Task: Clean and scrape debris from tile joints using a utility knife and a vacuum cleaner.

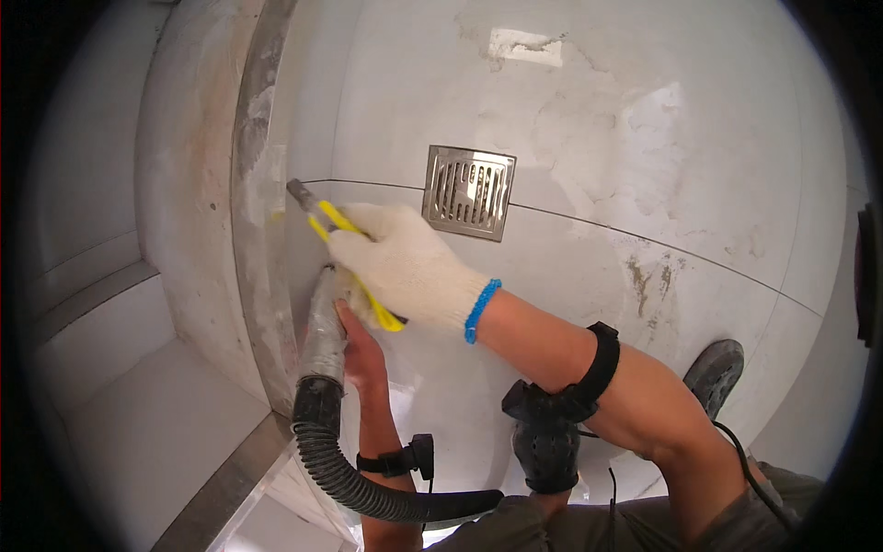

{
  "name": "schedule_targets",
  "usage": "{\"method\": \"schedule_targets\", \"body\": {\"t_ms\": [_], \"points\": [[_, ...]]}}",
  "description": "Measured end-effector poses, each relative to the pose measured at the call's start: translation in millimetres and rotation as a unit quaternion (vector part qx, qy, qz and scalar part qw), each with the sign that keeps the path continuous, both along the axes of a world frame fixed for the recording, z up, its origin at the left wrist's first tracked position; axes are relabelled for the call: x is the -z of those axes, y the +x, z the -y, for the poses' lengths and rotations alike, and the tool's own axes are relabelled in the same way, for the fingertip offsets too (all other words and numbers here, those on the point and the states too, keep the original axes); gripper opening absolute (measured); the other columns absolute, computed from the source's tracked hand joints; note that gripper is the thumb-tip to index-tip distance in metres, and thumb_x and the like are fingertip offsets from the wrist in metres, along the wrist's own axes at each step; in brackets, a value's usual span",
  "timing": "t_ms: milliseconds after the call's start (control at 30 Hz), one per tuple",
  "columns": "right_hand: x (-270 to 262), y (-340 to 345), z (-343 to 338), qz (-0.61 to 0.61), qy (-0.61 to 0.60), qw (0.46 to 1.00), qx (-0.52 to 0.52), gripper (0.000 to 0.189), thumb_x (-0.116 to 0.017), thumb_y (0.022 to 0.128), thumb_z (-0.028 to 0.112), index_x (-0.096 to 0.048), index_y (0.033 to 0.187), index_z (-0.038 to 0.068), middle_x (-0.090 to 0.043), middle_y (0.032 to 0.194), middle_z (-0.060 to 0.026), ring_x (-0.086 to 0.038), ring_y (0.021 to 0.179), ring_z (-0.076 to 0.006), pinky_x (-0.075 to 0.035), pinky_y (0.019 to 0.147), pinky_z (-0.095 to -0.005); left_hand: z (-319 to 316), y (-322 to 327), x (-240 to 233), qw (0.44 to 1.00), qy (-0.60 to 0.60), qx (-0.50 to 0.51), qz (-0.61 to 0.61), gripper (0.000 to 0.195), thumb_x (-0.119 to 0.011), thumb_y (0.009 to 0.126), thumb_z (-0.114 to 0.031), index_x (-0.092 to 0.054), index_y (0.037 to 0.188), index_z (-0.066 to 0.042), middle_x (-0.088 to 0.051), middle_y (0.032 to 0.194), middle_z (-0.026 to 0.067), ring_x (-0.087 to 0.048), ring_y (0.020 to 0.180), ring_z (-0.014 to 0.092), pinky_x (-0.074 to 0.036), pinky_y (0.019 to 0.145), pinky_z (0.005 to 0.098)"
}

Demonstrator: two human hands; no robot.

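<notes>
My right hand (400,265), in a white knit glove with a blue cuff, grips a yellow-handled hand tool (376,303). The tool's grey tip meets the floor where a tile joint runs into a raised stone curb (259,152); the exact kind of tool is hard to tell. Just below, my left hand (362,352) is around a vacuum hose nozzle (321,324) wrapped in clear film, its mouth pointing up towards the tool. The left fingertips are partly hidden behind the nozzle and the glove. From the nozzle a black corrugated hose (331,448) curves back towards my legs.
A metal floor drain grate (469,193) sits in the pale tiled floor (586,290), right of my gloved hand. Dirt smears (641,276) mark the tiles. My dark shoes (545,448) stand at the lower right. Black straps (603,366) with devices and cables ring both forearms.
</notes>
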State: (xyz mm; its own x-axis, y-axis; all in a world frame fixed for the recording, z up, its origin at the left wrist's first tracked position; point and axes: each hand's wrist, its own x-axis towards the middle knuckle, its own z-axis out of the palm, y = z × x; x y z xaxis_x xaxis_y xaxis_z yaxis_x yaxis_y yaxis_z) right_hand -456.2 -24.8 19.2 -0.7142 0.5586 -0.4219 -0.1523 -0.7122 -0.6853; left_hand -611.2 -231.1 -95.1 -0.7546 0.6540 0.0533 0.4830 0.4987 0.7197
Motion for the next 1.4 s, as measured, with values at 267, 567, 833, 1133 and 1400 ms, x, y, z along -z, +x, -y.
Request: {"method": "schedule_targets", "body": {"t_ms": [267, 567, 833, 1133, 1400], "points": [[16, -4, 0, 0.009, -0.096, 0.995, 0.04, 0.021, -0.055, 0.099, 0.017, -0.06, 0.096, -0.004, -0.063, 0.075, -0.0073, -0.058, 0.054, -0.0153, -0.046, 0.048, -0.0318, -4, 10, -3, 0.994, -0.051, -0.091, -0.023, 0.05, -0.072, 0.1, -0.028, -0.061, 0.132, 0.009, -0.065, 0.135, 0.0213, -0.064, 0.12, 0.032, -0.049, 0.105, 0.0407], [6, -1, 4, -0.017, -0.23, 0.97, 0.083, 0.02, -0.057, 0.098, 0.016, -0.062, 0.094, -0.002, -0.064, 0.077, -0.0079, -0.059, 0.059, -0.017, -0.048, 0.052, -0.0336, -14, 16, -9, 0.995, -0.042, -0.074, -0.048, 0.049, -0.072, 0.1, -0.027, -0.062, 0.131, 0.009, -0.065, 0.135, 0.0206, -0.064, 0.119, 0.031, -0.049, 0.104, 0.0404], [22, -14, 5, -0.073, -0.279, 0.952, 0.1, 0.018, -0.057, 0.1, 0.017, -0.057, 0.102, -0.001, -0.062, 0.079, -0.0105, -0.059, 0.059, -0.0197, -0.048, 0.052, -0.0345, -13, 17, -4, 0.995, -0.055, -0.061, -0.063, 0.048, -0.071, 0.1, -0.027, -0.062, 0.131, 0.008, -0.065, 0.135, 0.0197, -0.065, 0.119, 0.031, -0.049, 0.104, 0.0402], [-8, -11, 7, -0.138, -0.268, 0.952, 0.059, 0.022, -0.058, 0.1, 0.019, -0.057, 0.105, -0.002, -0.061, 0.077, -0.0102, -0.06, 0.06, -0.0198, -0.049, 0.05, -0.0337, 38, -40, 34, 0.973, -0.114, 0.093, -0.179, 0.048, -0.07, 0.1, -0.028, -0.061, 0.133, 0.006, -0.065, 0.136, 0.0183, -0.064, 0.121, 0.029, -0.049, 0.105, 0.0406], [22, 6, 14, -0.102, -0.28, 0.949, 0.1, 0.02, -0.059, 0.1, 0.019, -0.059, 0.101, -0.001, -0.061, 0.076, -0.0085, -0.058, 0.058, -0.0168, -0.046, 0.048, -0.0329, -6, 8, 7, 0.997, -0.002, -0.072, -0.012, 0.046, -0.068, 0.102, -0.022, -0.059, 0.136, 0.006, -0.064, 0.136, 0.023, -0.063, 0.122, 0.032, -0.049, 0.106, 0.0413]]}}
